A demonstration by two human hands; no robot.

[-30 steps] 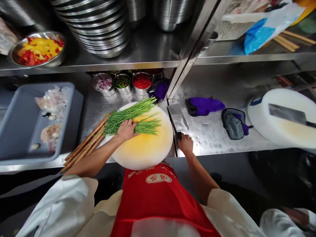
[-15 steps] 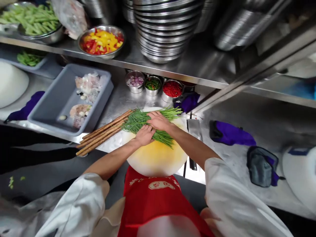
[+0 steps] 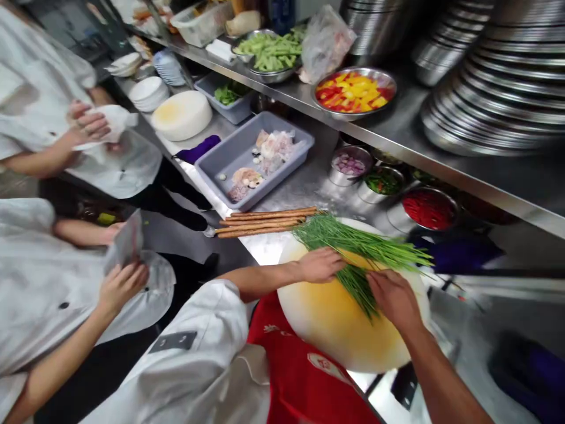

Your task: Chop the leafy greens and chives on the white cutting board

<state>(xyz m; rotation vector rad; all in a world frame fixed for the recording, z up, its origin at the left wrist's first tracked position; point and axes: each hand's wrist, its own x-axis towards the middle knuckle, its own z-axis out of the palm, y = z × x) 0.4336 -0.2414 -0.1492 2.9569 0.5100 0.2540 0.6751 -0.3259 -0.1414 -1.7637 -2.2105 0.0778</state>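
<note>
A bunch of long green stalks lies across a round, yellow-stained white board. My left hand is closed at the near side of the bunch, its fingertips curled on some stalks. To its right, my right hand pinches stalks at the near edge, where part of the bunch fans toward me. Several long brown sticks rest left of the board, their ends close to the leafy end of the bunch. A cleaver's dark handle shows beside the board at the lower right.
Behind the board stand metal pots of chopped shallots, green chillies and red chillies. A grey tub holds seafood pieces. A metal shelf overhangs the counter. Two people in white stand at the left, holding things.
The view has swung left, bringing two people into sight. My hands have come off the top of the bunch to its near edge and moved farther apart.
</note>
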